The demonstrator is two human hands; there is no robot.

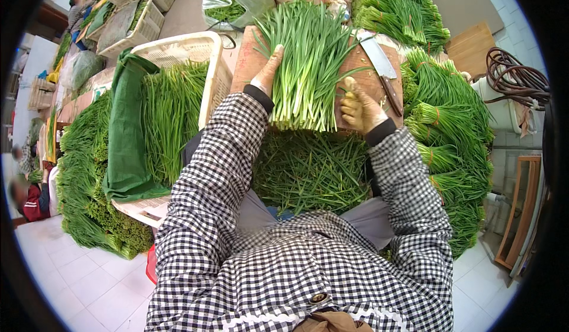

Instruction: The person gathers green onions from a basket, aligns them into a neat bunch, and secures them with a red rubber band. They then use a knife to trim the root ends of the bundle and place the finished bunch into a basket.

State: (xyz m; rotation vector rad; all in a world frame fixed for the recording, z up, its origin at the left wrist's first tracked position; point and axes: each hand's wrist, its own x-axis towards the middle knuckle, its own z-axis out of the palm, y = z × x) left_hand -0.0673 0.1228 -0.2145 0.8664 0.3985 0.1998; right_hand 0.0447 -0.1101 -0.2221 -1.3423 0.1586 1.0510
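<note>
A large loose heap of green garlic chives lies on a wooden board, its pale cut ends towards me. My left hand rests against the left side of the heap, thumb on top; its fingers are hidden, so its hold is unclear. At the right edge of the heap is my right hand, fingers curled beside the stems; whether a strand is pinched in them cannot be told. A cleaver with a wooden handle lies on the board beyond my right hand. Below the board's near edge are loose green trimmings.
On the left stands a white plastic crate of chives with a green cloth. Banded chive bundles are piled at right, more chives at far left. A plastic bag lies behind the board. Other people work at far left.
</note>
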